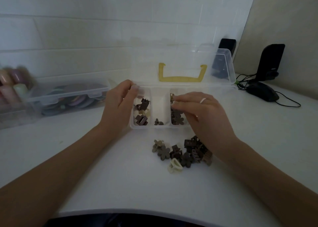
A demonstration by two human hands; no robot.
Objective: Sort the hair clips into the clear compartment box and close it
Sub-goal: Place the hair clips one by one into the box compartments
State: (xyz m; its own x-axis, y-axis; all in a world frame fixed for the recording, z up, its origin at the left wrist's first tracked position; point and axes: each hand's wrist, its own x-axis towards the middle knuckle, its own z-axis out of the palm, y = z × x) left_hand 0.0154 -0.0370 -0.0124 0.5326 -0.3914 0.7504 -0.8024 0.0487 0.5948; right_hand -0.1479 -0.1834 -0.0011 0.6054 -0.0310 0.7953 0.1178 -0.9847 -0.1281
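The right hand [197, 111] covers the box's [160, 126] right compartments and part of the clip pile [182, 153]; what its fingertips pinch is unclear. The left hand [118, 104] hides the box's left wall. Bottles [12, 85] at the left edge are blurred and cropped.

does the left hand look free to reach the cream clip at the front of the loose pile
Probably yes. The left hand only rests on the box's left end, and bare table lies between it and the cream clip. The right hand is over the box, clear of that path.

Both hands reach forward, left [120, 104] curled, right [201, 113] pinching.
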